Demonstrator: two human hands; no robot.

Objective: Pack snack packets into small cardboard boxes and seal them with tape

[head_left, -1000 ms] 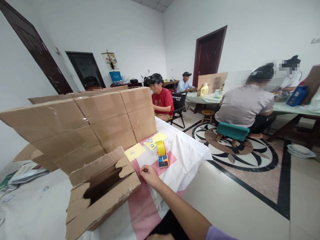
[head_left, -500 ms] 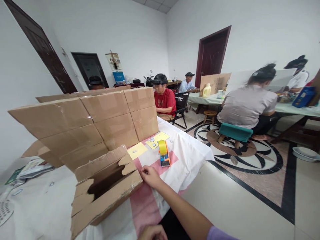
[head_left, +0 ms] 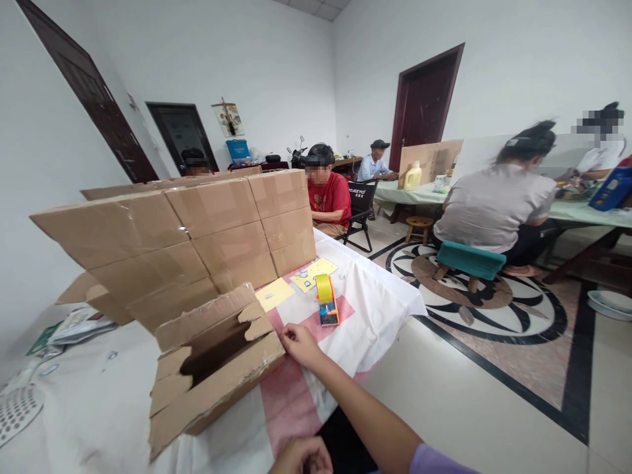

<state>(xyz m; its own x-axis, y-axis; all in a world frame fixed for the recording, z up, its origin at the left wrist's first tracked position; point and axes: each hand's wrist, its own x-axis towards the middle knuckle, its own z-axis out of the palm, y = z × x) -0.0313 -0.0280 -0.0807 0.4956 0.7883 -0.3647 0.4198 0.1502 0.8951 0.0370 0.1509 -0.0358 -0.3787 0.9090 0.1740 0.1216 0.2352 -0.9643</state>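
Note:
An open cardboard box (head_left: 232,385) lies on the cloth-covered table, its ragged flaps raised and its inside dark. My right hand (head_left: 300,346) is beside the box's right corner, fingers curled into a pinch; I cannot tell whether it touches the box or has anything small between the fingertips. Just beyond that hand stands a tape dispenser (head_left: 328,309) with a yellow roll and an orange and blue body. Low at the bottom edge, near my dark-clothed lap, my left hand (head_left: 302,455) is curled closed, partly cut off by the frame; its palm is hidden.
Stacked cardboard boxes (head_left: 222,230) form a wall across the table's far side. Yellow printed sheets (head_left: 315,274) lie behind the dispenser. Papers (head_left: 81,326) and a perforated white object (head_left: 20,411) are at left. Co-workers sit beyond, one in red (head_left: 330,197), another on a stool (head_left: 471,260).
The whole view has shifted slightly, so things appear a little farther right. Both hands keep nearly the same pose, and the box and tape dispenser have not visibly moved on the table.

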